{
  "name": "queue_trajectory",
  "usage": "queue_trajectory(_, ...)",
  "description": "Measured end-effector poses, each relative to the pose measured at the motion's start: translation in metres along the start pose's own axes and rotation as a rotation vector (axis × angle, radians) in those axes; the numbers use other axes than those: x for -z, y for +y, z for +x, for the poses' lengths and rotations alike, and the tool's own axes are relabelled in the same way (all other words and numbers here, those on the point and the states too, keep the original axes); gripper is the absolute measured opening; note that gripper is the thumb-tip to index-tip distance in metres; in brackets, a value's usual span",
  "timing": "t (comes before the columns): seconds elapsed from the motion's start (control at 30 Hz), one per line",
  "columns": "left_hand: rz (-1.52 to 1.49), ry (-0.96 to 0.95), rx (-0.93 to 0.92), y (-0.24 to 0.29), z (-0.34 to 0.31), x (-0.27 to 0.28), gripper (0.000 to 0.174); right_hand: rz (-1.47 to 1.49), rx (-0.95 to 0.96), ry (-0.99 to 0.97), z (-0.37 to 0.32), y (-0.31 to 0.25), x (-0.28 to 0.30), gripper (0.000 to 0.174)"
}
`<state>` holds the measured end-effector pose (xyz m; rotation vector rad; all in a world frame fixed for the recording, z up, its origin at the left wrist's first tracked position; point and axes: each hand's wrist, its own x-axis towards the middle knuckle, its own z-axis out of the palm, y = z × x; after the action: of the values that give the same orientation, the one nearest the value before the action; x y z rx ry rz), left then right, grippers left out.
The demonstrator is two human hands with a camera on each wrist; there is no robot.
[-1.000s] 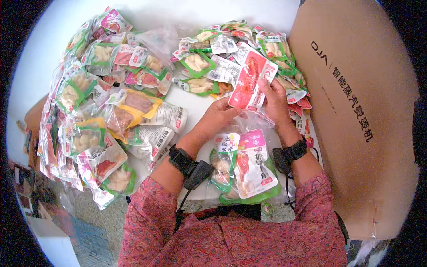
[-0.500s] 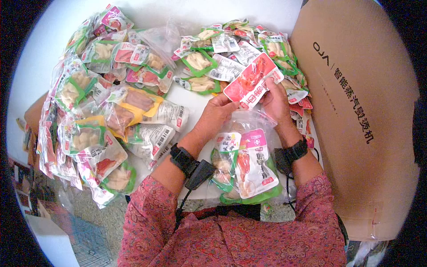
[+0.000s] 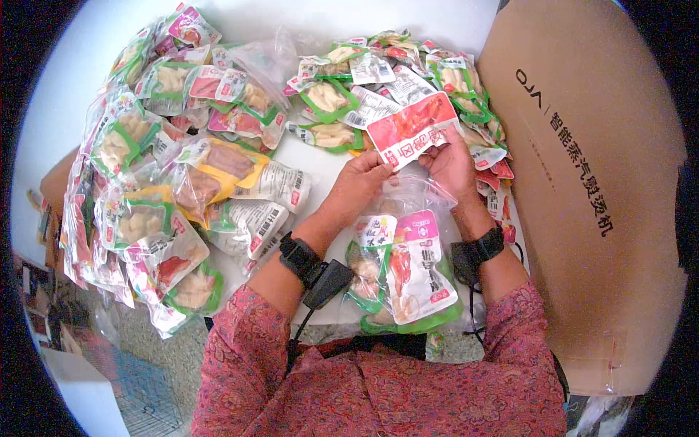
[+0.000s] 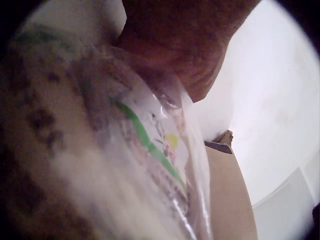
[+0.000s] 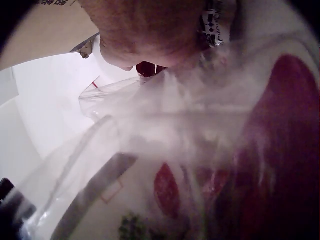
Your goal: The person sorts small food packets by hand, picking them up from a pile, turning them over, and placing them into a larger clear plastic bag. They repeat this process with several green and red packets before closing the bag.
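Both hands hold a red and white food packet above a clear plastic bag. The left hand pinches its lower left corner between thumb and fingers. At the packet's lower right edge, the right hand grips it, with fingers partly behind it. Below the hands lies the clear bag, holding a pink and white packet and a green-edged packet. In the left wrist view the left hand shows above blurred clear plastic; in the right wrist view the right hand does too, its fingertips hidden.
A large heap of bagged packets covers the left side of the white table. Another pile of loose packets lies beyond the hands. A big cardboard box stands along the right side.
The red and white packet has turned from steeply slanted to nearly level between the hands. The right hand has shifted its hold along the packet's edge. The bag below has barely moved.
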<state>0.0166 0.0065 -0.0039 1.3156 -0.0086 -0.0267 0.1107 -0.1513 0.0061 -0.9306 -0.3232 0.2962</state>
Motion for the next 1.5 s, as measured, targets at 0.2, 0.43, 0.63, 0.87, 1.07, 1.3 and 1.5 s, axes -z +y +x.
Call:
queue_trajectory(0.2, -0.118, 0.066, -0.047, -0.002, 0.003, 0.004, 0.011, -0.051, 0.017, 0.022, 0.0, 0.002, 0.004, 0.031)
queue_trajectory(0.43, -0.125, 0.062, -0.066, -0.003, 0.004, 0.005, 0.006, -0.043, 0.025, -0.005, 0.001, 0.003, 0.007, 0.031)
queue_trajectory(0.63, -0.125, 0.05, -0.159, 0.0, 0.002, 0.001, 0.006, -0.085, 0.011, -0.043, -0.004, -0.002, 0.001, 0.028)
queue_trajectory(0.87, -0.034, 0.066, -0.152, 0.0, 0.002, 0.003, 0.009, -0.066, 0.05, -0.011, -0.002, 0.001, 0.002, 0.03)
queue_trajectory(1.07, -0.057, 0.069, -0.144, 0.002, 0.001, 0.001, 0.01, -0.105, 0.055, 0.001, -0.006, -0.004, -0.004, 0.024)
queue_trajectory(1.3, -0.091, 0.069, -0.12, -0.004, 0.005, 0.005, 0.008, -0.112, 0.063, -0.003, -0.004, -0.002, 0.0, 0.024)
queue_trajectory(1.5, -0.071, 0.071, -0.099, -0.004, 0.004, 0.007, 0.008, -0.116, 0.066, -0.006, -0.004, -0.002, 0.0, 0.024)
